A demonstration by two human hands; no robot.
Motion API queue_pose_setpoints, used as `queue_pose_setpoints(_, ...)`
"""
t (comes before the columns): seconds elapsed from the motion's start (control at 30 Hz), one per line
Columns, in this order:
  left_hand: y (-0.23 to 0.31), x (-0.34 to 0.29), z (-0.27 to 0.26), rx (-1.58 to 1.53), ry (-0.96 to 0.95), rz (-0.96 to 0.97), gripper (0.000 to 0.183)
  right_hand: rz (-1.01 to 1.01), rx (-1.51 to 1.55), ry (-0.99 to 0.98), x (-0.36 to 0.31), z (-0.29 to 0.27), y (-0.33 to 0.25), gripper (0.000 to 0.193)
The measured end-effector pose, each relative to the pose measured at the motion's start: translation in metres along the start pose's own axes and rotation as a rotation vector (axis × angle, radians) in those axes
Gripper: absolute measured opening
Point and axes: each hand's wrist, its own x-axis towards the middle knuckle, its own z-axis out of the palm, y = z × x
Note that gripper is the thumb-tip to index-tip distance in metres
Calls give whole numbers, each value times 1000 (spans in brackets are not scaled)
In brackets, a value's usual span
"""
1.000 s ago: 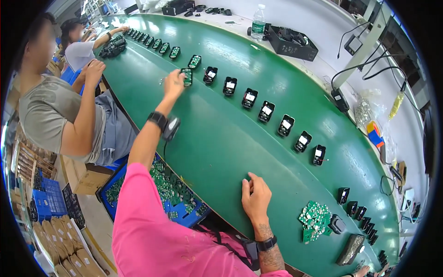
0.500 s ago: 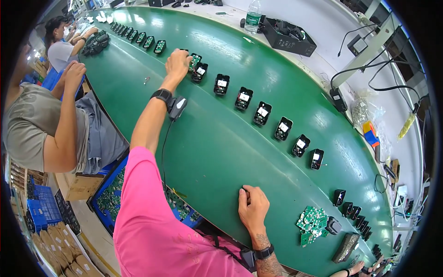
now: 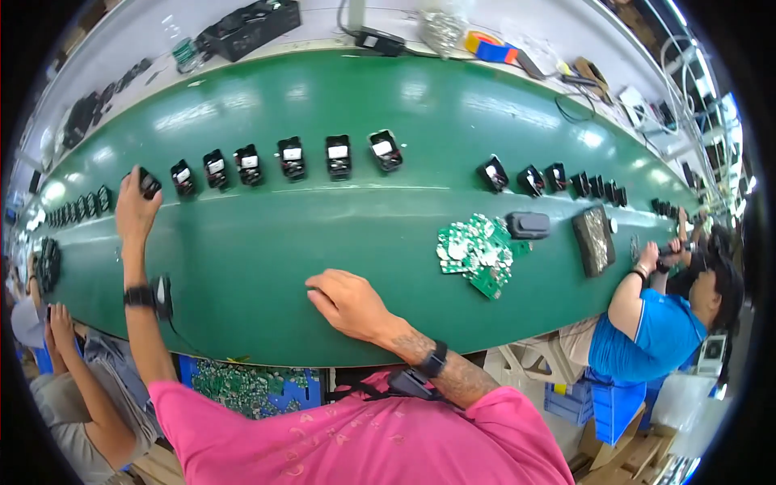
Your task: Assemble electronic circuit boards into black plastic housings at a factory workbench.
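At the left end of a row of open black plastic housings, several with a white rectangle inside, my left hand has its fingers closed around one black housing. The palm hides part of that housing. My right hand hovers over or rests on the green table, fingers curled together, with nothing visible in it. To its right lies a pile of green circuit boards. Beside the pile sits a dark grey, rounded case.
Further right are a brown, tape-wrapped block and more black housings. A co-worker in blue sits at the right, another in grey at the left. A blue bin of boards is below the table edge.
The view has swung to the right. My left hand, earlier by a green board at the first white-marked housing, now grips a black housing. My right hand's fingers now point left.
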Motion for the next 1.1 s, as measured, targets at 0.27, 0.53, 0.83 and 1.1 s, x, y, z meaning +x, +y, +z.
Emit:
queue_pose_setpoints(0.27,241,-166,-67,-470,-295,319,85,365,-782,249,-41,-184,26,33)
queue_pose_setpoints(0.53,328,-219,-47,-688,-291,273,99,360,-774,118,-42,-188,42,42)
queue_pose_setpoints(0.83,308,-272,-46,-988,-119,-250,37,795,133,265,-58,-190,16,17)
queue_pose_setpoints(1.1,314,-270,-44,-955,-18,-206,19,785,584,114,-42,-97,-30,17)
